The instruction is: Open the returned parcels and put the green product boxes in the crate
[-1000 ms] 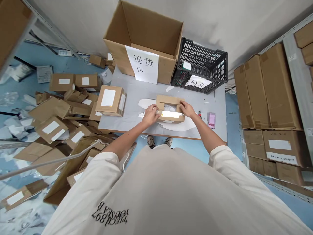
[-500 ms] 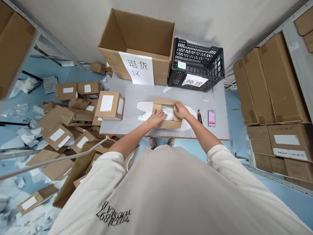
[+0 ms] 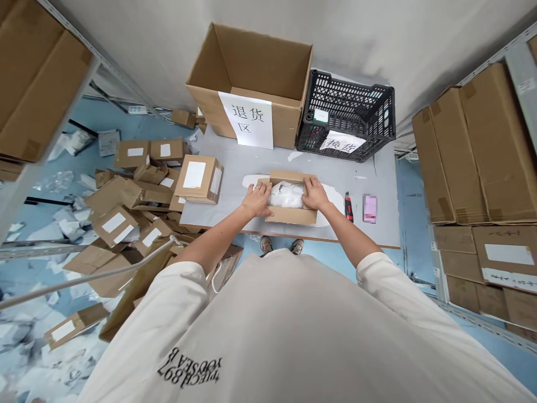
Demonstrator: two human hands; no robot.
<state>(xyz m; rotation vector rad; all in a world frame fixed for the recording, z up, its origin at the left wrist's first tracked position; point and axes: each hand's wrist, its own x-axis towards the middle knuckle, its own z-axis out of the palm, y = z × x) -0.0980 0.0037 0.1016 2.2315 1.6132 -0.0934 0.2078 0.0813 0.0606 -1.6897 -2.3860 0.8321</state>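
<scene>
Presumably to brace it open, left hand [image 3: 257, 199] and right hand [image 3: 314, 193] grip opposite ends of carton [image 3: 290, 215]; white bundle [image 3: 286, 196] inside.

Left hand [image 3: 257, 200] and right hand [image 3: 315, 193] reach forward, apart, backs facing up

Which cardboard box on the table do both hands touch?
The small open box with something white inside, between left hand and right hand; the large box and closed box at left stand untouched.
</scene>
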